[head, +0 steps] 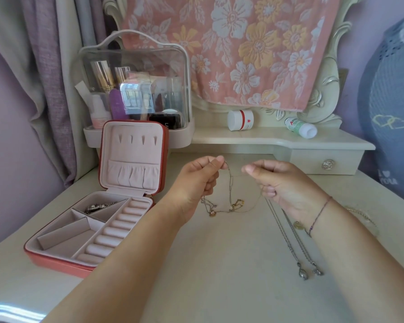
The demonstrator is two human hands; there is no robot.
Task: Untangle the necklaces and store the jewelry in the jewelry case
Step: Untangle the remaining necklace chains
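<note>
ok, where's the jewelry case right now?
Head view: the jewelry case lies open on the table at left, left of the left hand and in front of the clear cosmetics organizer.

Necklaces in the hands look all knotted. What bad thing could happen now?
1. The left hand and the right hand each pinch the thin gold chains and hold them apart. Pulling harder might tighten the knot by the pendants or snap a link.
2. The silver necklaces lie on the table just below the right hand, so they might get snagged into the tangle.
</note>
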